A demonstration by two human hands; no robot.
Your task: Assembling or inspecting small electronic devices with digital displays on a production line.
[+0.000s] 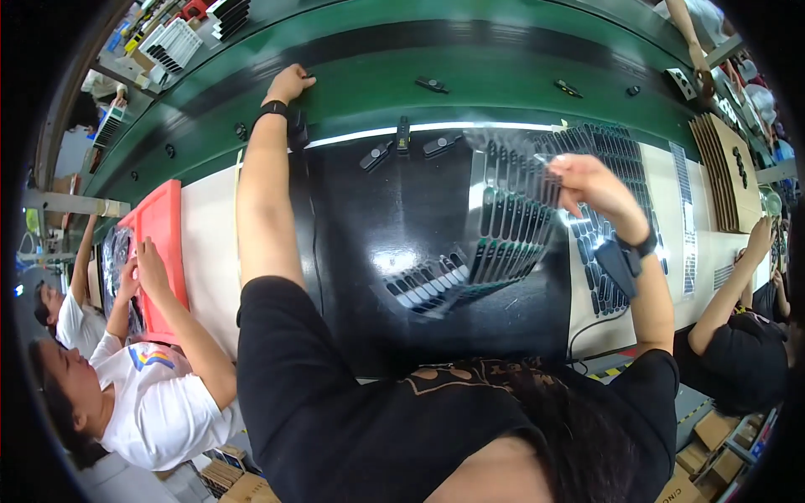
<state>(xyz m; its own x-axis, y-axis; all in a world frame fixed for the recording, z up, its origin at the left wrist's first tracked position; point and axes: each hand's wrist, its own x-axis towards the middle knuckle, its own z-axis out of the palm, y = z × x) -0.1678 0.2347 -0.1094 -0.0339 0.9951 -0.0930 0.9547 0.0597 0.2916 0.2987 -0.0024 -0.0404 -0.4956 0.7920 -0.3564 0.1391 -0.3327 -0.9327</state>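
My left hand [288,85] reaches far out onto the green conveyor belt [503,80]. Its fingers are curled around a small black part [308,76] that peeks out at the fingertips. A black wristband sits on that wrist. My right hand [591,183] is raised over the black work mat [394,218] and pinches the upper edge of a clear film sheet [507,214]. The sheet carries rows of black oblong pieces and hangs tilted down toward a small stack of similar strips [423,287]. A watch is on my right wrist.
Several small black parts [432,84] lie on the belt, and black clips [402,136] sit at the mat's far edge. Another sheet of oblong pieces [616,151] and brown cardboard trays [723,168] lie to the right. A co-worker handles a red tray [159,226] on the left; another person's arm [729,289] is on the right.
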